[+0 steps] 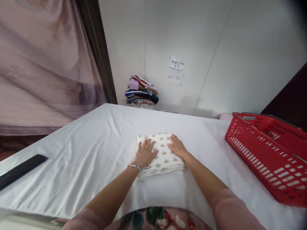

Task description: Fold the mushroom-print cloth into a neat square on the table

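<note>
A folded white cloth with a small grey pattern [163, 137] lies in the middle of the white-sheeted table [91, 143]. My left hand [144, 153] rests flat on its left half, fingers spread, a thin bracelet at the wrist. On the right half my right hand [177, 146] lies flat too, fingers stretched out. Both palms press down on the cloth and hold nothing.
A red plastic basket [268, 153] stands at the table's right edge. A stack of folded clothes [142, 92] sits against the far wall under two paper notes [176, 64]. A long black object [20, 169] lies at the left edge. A pink curtain [43, 64] hangs at left.
</note>
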Demonstrator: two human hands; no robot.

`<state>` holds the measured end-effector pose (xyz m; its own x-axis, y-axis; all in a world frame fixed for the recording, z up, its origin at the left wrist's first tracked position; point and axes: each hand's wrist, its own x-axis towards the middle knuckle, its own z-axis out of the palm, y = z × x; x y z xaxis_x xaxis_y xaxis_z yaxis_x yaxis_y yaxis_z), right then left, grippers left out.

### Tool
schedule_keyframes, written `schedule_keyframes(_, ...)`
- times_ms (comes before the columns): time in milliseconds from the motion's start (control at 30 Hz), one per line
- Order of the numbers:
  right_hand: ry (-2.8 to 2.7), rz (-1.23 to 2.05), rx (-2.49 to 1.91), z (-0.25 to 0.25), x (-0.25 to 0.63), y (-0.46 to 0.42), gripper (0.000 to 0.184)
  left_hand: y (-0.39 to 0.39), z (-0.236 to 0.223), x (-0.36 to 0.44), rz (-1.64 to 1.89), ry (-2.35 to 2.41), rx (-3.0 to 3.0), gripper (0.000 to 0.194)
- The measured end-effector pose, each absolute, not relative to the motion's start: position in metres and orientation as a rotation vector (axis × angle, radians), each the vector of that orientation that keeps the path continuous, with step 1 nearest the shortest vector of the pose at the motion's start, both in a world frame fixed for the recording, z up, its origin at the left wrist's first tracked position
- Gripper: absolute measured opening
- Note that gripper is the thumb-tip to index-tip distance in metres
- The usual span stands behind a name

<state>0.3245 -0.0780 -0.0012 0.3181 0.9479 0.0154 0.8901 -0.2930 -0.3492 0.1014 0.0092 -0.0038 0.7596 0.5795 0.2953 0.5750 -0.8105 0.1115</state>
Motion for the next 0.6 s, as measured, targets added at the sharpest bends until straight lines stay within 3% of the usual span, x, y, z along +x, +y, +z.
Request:
schedule_keyframes(267,-1.276,0.619,-2.009,0.0,0.333,-0.087,0.064,0.009,0.009,0.097,0.549,0.985,2.776,0.05)
schedule_keyframes(400,-1.086,0.678,-1.932,-0.006,0.331,-0.115,0.066,0.013,0.016,0.077,0.708,1.334,2.427,0.052)
schedule_keyframes(600,-1.02,0.573,-1.885,-0.016,0.309,-0.143,0.068,0.022,0.02,0.069,0.378,1.462,2.034,0.064)
